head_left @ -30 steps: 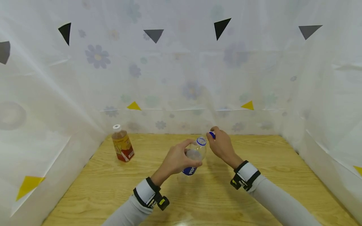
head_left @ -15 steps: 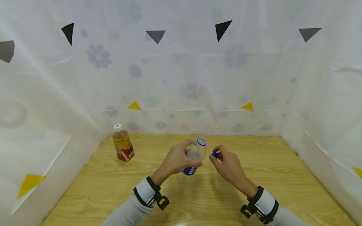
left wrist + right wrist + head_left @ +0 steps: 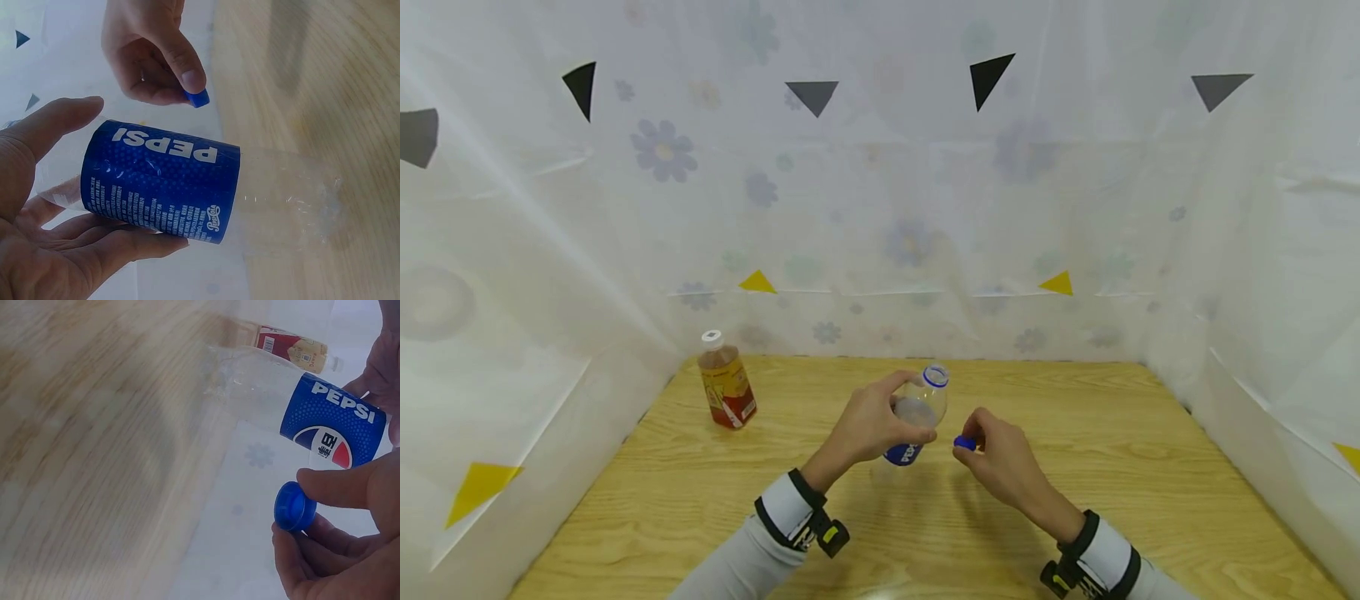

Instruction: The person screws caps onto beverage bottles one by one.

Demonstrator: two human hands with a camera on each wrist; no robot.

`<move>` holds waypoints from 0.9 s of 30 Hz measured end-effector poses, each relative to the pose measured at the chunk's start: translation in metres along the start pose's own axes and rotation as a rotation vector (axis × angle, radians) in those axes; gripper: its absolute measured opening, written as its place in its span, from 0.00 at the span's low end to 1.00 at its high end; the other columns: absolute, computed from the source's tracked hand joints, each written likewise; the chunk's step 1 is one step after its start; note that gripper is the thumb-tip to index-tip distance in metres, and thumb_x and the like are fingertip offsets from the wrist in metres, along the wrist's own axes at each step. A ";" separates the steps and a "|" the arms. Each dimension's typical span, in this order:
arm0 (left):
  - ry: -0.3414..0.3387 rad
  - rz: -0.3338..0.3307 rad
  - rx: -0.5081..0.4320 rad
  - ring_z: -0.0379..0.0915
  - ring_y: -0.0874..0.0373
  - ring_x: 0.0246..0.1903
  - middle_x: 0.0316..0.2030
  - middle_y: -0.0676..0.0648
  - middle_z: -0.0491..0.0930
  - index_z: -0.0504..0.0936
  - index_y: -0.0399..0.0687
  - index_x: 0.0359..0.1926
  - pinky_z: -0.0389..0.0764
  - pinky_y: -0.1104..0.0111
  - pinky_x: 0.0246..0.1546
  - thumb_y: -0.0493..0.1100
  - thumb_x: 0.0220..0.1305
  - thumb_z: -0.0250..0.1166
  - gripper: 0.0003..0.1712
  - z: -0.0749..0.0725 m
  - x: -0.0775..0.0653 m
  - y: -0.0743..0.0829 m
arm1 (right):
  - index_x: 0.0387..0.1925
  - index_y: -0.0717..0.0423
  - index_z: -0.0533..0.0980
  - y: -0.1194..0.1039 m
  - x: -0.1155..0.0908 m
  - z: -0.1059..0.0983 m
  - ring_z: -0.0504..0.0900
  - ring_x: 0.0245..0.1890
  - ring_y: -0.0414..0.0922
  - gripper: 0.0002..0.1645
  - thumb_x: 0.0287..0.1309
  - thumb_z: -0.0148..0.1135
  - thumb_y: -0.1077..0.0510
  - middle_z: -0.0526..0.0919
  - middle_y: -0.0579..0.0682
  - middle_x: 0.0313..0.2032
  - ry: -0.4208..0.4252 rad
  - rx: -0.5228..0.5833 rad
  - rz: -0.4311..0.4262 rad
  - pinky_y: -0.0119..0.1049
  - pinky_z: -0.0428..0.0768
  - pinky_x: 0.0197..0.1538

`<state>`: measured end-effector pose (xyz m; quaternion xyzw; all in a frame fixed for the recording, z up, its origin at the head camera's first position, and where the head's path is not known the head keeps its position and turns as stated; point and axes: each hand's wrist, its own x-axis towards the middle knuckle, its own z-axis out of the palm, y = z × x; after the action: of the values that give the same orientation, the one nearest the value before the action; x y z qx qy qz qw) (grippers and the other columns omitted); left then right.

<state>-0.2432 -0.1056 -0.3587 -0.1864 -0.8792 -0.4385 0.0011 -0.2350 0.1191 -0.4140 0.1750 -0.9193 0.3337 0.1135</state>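
Note:
My left hand (image 3: 872,423) grips a clear plastic Pepsi bottle (image 3: 162,181) round its upper part, thumb on one side and fingers on the other. The bottle's blue-ringed mouth (image 3: 936,377) is uncapped, and its clear base shows below the blue label in the left wrist view. Just right of the bottle, my right hand (image 3: 1006,458) pinches a blue bottle cap (image 3: 295,507) between thumb and fingers. In the right wrist view the cap's hollow inside faces the camera. Cap and bottle are apart.
A drink bottle (image 3: 727,382) with a white cap, a yellow and red label and reddish-brown contents stands at the table's back left. White sheeting (image 3: 880,208) with flower prints and triangles encloses the wooden table (image 3: 1120,467) at the back and sides.
My right hand has come down from beside the bottle's mouth, carrying the blue cap toward me and lower. The left hand and Pepsi bottle stay almost where they were.

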 end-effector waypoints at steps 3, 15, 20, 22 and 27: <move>-0.003 0.000 -0.002 0.83 0.41 0.51 0.54 0.38 0.83 0.73 0.57 0.69 0.86 0.53 0.40 0.54 0.52 0.79 0.43 -0.001 0.000 0.000 | 0.46 0.58 0.81 0.001 0.000 0.002 0.81 0.34 0.40 0.14 0.59 0.72 0.63 0.85 0.47 0.35 -0.003 -0.022 -0.029 0.38 0.81 0.39; -0.006 0.009 -0.007 0.82 0.39 0.53 0.56 0.37 0.81 0.72 0.55 0.69 0.86 0.52 0.41 0.53 0.52 0.79 0.43 0.000 0.000 -0.002 | 0.46 0.58 0.83 -0.010 0.008 -0.006 0.78 0.31 0.38 0.11 0.60 0.70 0.63 0.84 0.48 0.34 0.032 -0.014 -0.081 0.33 0.77 0.34; 0.001 0.018 0.008 0.82 0.39 0.53 0.55 0.36 0.81 0.72 0.53 0.69 0.86 0.53 0.40 0.53 0.53 0.79 0.44 -0.001 -0.001 -0.002 | 0.49 0.61 0.82 -0.022 0.017 -0.024 0.85 0.34 0.44 0.14 0.62 0.68 0.65 0.87 0.53 0.39 0.091 0.019 -0.172 0.37 0.83 0.37; 0.001 0.013 0.012 0.82 0.40 0.53 0.55 0.36 0.81 0.73 0.55 0.69 0.86 0.53 0.40 0.54 0.52 0.79 0.43 -0.001 0.000 -0.002 | 0.51 0.62 0.82 -0.028 0.022 -0.032 0.87 0.37 0.47 0.14 0.63 0.67 0.65 0.88 0.54 0.40 0.110 0.024 -0.196 0.42 0.85 0.39; -0.003 -0.003 0.009 0.83 0.41 0.52 0.54 0.38 0.82 0.74 0.57 0.67 0.86 0.53 0.40 0.54 0.51 0.79 0.42 0.000 0.001 -0.002 | 0.53 0.63 0.81 -0.048 0.035 -0.055 0.87 0.41 0.51 0.15 0.65 0.65 0.65 0.87 0.56 0.44 0.172 0.041 -0.252 0.48 0.85 0.43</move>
<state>-0.2452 -0.1063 -0.3600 -0.1856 -0.8814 -0.4344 -0.0003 -0.2423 0.1122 -0.3337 0.2622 -0.8699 0.3493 0.2293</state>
